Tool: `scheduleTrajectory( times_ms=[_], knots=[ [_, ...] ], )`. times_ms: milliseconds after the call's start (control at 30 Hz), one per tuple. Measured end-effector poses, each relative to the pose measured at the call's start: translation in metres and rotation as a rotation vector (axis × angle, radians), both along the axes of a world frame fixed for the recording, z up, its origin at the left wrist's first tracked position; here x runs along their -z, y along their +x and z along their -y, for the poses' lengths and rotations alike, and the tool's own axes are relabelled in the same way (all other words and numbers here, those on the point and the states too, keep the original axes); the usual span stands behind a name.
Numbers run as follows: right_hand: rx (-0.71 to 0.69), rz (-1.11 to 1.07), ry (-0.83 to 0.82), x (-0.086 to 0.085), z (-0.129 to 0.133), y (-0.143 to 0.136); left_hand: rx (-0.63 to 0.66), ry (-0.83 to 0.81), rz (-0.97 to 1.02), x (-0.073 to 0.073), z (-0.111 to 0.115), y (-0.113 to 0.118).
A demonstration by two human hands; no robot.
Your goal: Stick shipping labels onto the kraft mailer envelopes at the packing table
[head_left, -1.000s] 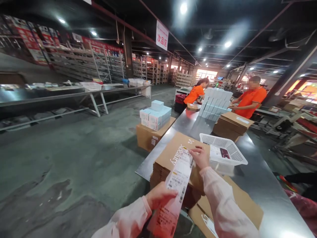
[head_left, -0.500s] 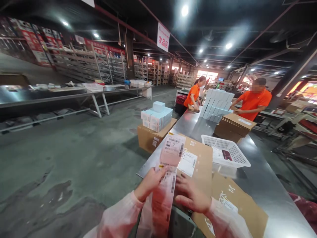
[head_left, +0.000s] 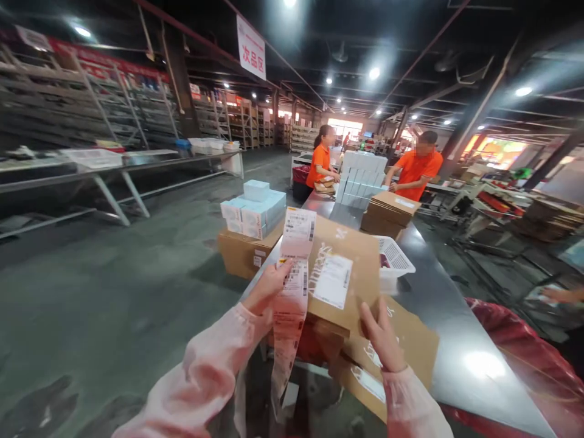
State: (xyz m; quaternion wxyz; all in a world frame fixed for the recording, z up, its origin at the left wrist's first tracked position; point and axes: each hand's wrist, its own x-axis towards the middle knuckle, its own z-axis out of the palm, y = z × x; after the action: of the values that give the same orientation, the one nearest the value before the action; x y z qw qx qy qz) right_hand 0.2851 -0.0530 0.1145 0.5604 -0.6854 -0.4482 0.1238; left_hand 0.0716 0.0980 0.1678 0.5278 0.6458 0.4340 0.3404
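Two hands at work: your left hand [head_left: 269, 287] pinches a label strip [head_left: 292, 286], your right hand [head_left: 381, 337] seemingly grips the labelled flat carton [head_left: 344, 274] lifted above the metal table [head_left: 438, 310]; next, set it aside.

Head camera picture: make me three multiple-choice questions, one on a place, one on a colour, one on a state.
1. Where is the white perforated plastic basket?
A. on the metal table
B. on the floor
C. on a shelf

2. What colour are the co-workers' shirts?
A. blue
B. orange
C. green

3. What does the left hand hold?
A. nothing
B. a strip of printed labels
C. scissors

A: it rests on the long metal table behind the flat brown cardboard box.
B: both are orange.
B: its grip pinches the long strip of printed labels.
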Motion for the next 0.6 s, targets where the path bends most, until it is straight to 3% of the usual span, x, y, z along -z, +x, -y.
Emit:
scheduleTrajectory(
  times_ms=[67,133,233,300,367,467,533,600],
  knots=[
    [0.119,-0.217,0.054,-0.009,0.037,0.025,0.058,-0.125,0.323,-0.013,0.025,-0.002],
    [0.271,-0.326,0.01,-0.014,0.079,0.062,0.072,-0.231,0.519,-0.021,0.047,-0.008],
    [0.494,-0.281,-0.245,-0.011,0.125,0.111,0.078,-0.267,0.509,-0.018,0.069,-0.019],
    [0.548,-0.184,-0.372,-0.007,0.13,0.117,0.12,-0.27,0.5,-0.005,0.082,-0.022],
    [0.396,-0.112,-0.353,-0.006,0.114,0.089,0.174,-0.279,0.498,0.013,0.096,-0.019],
    [-0.196,-0.234,-0.185,-0.013,0.073,0.006,0.283,-0.259,0.444,0.036,0.113,-0.01],
    [-0.288,-0.338,-0.08,-0.017,0.048,-0.049,0.338,-0.209,0.424,0.043,0.115,-0.006],
    [-0.297,-0.352,-0.067,-0.018,0.031,-0.085,0.282,-0.18,0.466,0.043,0.109,-0.005]
  ],
)
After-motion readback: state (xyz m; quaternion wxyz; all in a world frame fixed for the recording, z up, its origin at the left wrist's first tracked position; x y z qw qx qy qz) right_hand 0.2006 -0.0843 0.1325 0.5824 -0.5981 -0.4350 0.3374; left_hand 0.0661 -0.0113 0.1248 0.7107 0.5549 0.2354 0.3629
